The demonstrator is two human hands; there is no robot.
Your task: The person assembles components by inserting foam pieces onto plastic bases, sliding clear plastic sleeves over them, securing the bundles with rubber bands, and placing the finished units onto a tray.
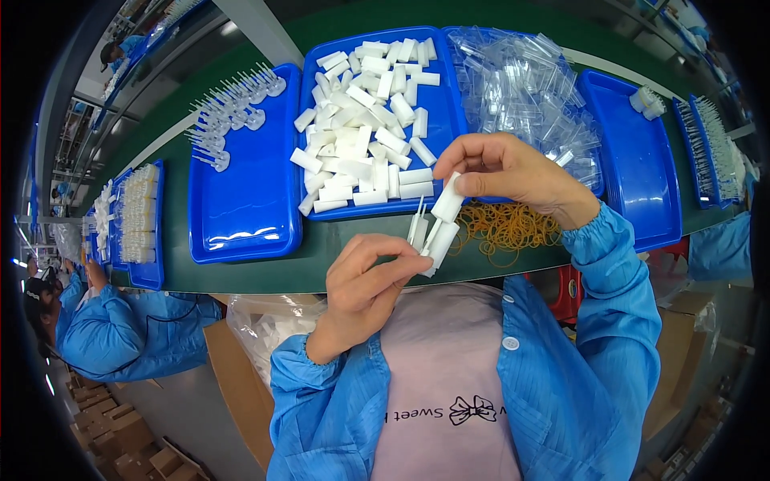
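My right hand (513, 175) pinches a short white plastic tube (448, 200) between thumb and fingers, tilted above the front edge of the green bench. Just below it, my left hand (362, 279) has its fingers closed on a small white plastic part with thin prongs (419, 229). Beside the prongs, another white tube-like piece (443, 244) meets the lower end of the right hand's tube; whether they are joined I cannot tell. My fingers hide the lower end of the pronged part. Behind both hands, a blue tray (443, 104) carries a heap of similar white tubes (365, 120).
A blue tray (245, 216) at left holds clear pronged parts (233, 112). Clear plastic sleeves (521, 88) fill another tray behind my right hand. Tan rubber bands (509, 232) lie beneath my right wrist. At far right is a blue tray (642, 192); a co-worker's blue sleeve (104, 333) shows at left.
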